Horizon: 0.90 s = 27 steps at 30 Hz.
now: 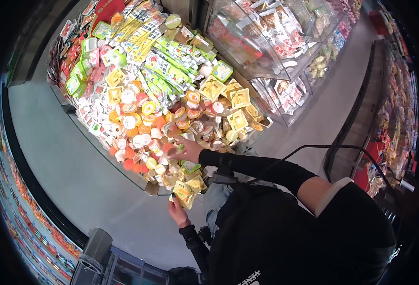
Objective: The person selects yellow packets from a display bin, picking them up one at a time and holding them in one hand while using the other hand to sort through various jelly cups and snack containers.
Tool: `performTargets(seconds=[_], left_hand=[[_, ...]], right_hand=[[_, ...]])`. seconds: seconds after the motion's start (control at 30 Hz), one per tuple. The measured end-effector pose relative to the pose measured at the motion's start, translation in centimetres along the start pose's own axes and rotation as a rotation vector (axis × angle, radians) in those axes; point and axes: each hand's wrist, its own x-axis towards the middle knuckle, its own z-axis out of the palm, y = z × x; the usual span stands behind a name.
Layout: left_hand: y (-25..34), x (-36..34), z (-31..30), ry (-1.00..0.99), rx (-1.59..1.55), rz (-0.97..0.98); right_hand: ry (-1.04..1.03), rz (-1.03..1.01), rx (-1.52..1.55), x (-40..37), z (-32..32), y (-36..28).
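Note:
My left hand (178, 212) is closed on a yellow square pack (184, 194) at the near edge of the heaped display. The fingers and thumb of my right hand (189, 150) are around a small reddish cup (169, 150), blurred, just above the pile. Beneath and about it lie many small round cups (130, 122) with white, orange and yellow lids. More yellow square packs (212, 88) lie farther right, and green and white stick packs (169, 69) lie above the cups.
A clear-walled bin (285, 71) of wrapped packets stands at the upper right. Stocked shelves (33, 213) curve along the left side, with others (394, 114) at the right. Grey floor surrounds the display. A grey bin-like object (98, 242) stands at the lower left. A black cable crosses above my right arm.

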Motion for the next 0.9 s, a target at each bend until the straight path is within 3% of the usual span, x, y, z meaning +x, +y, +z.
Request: performTargets(seconds=[0.1,0.17,0.23,0.3,0.33,0.4,0.47,0.67,0.73,0.9], left_hand=[[0.6,0.0,0.5,-0.016,0.070,0.037],[0.7,-0.2,0.5,-0.033,0.085,0.051],[0.6,-0.2,0.4,-0.047,0.098,0.064],[0.2,-0.2,0.0,-0.015,0.096,0.051],[0.2,-0.3,0.0,-0.012,0.098,0.049],[0.4,-0.6,-0.2,0.008,0.087,0.041],[-0.2,-0.3,-0.5,0.016,0.096,0.037],[0.2,-0.6,-0.4,0.013,0.171,0.049],[0.0,-0.5,-0.4,0.008,0.180,0.053],[-0.2,-1.0,-0.9,0.036,0.249,0.095]], right_hand=[[0.004,0.053,-0.088,0.9,1.3,2.8],[0.044,0.043,-0.489,0.8,0.6,8.3],[0.090,0.235,-0.661,-0.4,-2.0,11.6],[0.092,0.313,-0.769,-0.8,-4.3,14.0],[-0.018,0.329,-0.769,-1.6,-6.0,12.4],[0.094,0.355,-0.779,-1.5,-6.0,15.5],[0.112,0.306,-0.783,-1.4,-5.7,18.0],[0.154,0.269,-0.827,-2.1,-5.6,16.5],[-0.074,0.223,-0.900,-1.5,-5.5,17.1],[-0.130,0.032,-1.095,-0.1,-4.7,18.0]])
